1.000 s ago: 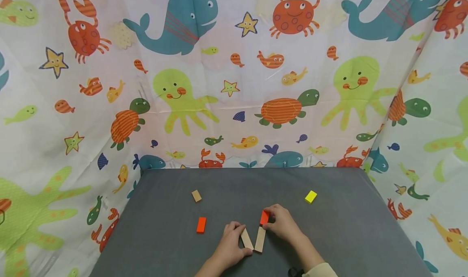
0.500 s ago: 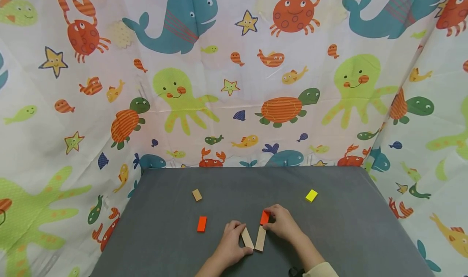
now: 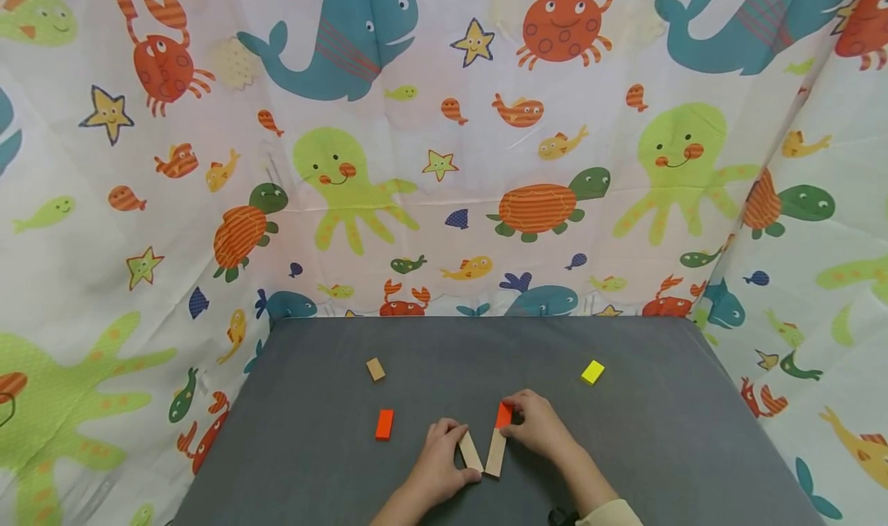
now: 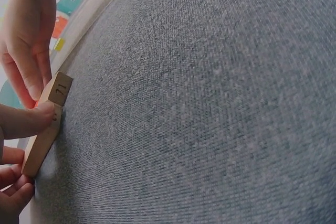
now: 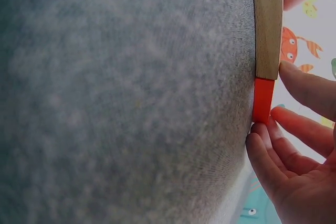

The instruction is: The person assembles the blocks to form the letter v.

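Observation:
Two long wooden blocks lie side by side in a narrow V near the front of the grey table (image 3: 645, 433). My left hand (image 3: 438, 458) curls round the left wooden block (image 3: 469, 451). In the left wrist view fingertips (image 4: 37, 120) press that block (image 4: 46, 127), which is marked 71. My right hand (image 3: 537, 426) pinches a small red block (image 3: 503, 415) set against the far end of the right wooden block (image 3: 496, 453). The right wrist view shows the red block (image 5: 262, 100) end to end with the wooden block (image 5: 267, 24), with my fingers (image 5: 294, 145) alongside it.
An orange block (image 3: 384, 424) lies to the left of my hands, a small wooden block (image 3: 375, 369) beyond it, and a yellow block (image 3: 592, 372) at the far right. A sea-creature curtain (image 3: 444, 163) hangs round the table's back and sides.

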Demonstrator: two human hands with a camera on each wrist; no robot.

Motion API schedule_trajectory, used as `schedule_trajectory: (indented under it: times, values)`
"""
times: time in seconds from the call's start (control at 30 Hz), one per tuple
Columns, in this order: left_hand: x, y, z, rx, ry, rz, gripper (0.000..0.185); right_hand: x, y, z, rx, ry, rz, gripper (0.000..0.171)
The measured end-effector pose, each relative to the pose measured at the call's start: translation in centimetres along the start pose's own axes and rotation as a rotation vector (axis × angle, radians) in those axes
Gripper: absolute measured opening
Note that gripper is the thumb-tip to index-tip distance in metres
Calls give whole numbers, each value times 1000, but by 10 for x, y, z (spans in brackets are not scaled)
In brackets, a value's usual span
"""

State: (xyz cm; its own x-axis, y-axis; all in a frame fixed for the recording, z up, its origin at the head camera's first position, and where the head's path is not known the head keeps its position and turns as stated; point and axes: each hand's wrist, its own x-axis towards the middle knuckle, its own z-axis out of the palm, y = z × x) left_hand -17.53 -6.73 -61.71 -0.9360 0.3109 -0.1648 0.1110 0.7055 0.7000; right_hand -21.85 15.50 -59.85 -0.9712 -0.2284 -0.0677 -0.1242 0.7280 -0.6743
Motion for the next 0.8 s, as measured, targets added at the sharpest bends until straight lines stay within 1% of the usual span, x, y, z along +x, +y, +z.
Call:
schedule_trajectory:
  times: [0.23, 0.4, 0.57, 0.8]
  values:
    - [0, -1, 0, 6, 5, 17, 78, 1, 3, -2, 1, -12, -15, 42]
    - [-1, 0, -2, 5, 6, 31, 78, 0, 5, -4, 25, 1, -39, 39]
    - [-1, 1, -3, 8, 7, 30, 79, 0, 6, -10, 32, 40, -46, 38]
    - [-1, 2, -2, 7, -7, 0, 78, 1, 12, -17, 11, 97, -20, 40]
